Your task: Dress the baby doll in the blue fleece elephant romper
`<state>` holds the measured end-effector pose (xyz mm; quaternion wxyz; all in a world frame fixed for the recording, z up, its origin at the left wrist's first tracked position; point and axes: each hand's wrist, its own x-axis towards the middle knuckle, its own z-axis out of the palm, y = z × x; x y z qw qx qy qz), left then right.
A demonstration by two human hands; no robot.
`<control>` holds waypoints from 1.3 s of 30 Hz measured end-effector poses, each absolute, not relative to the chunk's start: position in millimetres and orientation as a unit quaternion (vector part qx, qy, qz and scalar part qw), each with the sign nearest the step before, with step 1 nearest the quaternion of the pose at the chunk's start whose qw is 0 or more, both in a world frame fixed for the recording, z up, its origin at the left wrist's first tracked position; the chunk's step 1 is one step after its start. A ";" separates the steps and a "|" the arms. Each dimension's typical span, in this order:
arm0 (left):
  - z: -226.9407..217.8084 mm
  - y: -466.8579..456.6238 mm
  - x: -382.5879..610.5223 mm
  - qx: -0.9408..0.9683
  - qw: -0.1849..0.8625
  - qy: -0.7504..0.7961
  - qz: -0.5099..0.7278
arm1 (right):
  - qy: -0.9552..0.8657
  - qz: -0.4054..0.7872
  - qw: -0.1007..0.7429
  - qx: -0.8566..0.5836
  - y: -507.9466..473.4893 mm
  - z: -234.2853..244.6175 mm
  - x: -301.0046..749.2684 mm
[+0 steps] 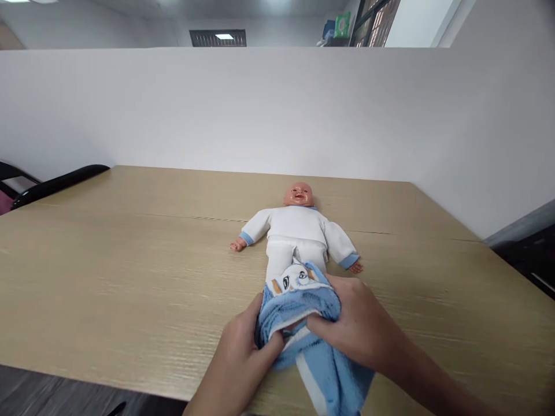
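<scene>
Left hand (240, 357), right hand (361, 326) — clenched, cloth (303, 300)

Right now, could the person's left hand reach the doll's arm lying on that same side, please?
Probably yes: the left hand grips the bunched blue garment at the legs of the doll, and only bare table lies between it and that arm.
</scene>
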<state>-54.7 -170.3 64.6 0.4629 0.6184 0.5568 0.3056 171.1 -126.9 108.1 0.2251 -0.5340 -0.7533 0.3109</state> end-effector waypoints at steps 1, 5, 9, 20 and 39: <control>64.8 -175.0 -56.1 0.616 0.470 0.559 0.294 | -0.756 0.316 0.218 -0.530 -131.4 110.3 169.3; 58.2 -186.9 -59.7 0.610 0.479 0.589 0.230 | -0.765 0.319 0.171 -0.532 -141.9 102.3 161.8; 48.0 -189.2 -58.0 0.615 0.451 0.623 0.174 | -0.775 0.302 0.143 -0.535 -142.9 82.4 156.0; 4.5 -200.3 -55.4 0.636 0.414 0.605 0.241 | -0.787 0.265 0.099 -0.548 -159.6 64.9 150.4; -2.3 -164.2 -66.3 0.584 0.446 0.491 0.468 | -0.780 0.375 0.310 -0.393 -111.6 58.0 164.5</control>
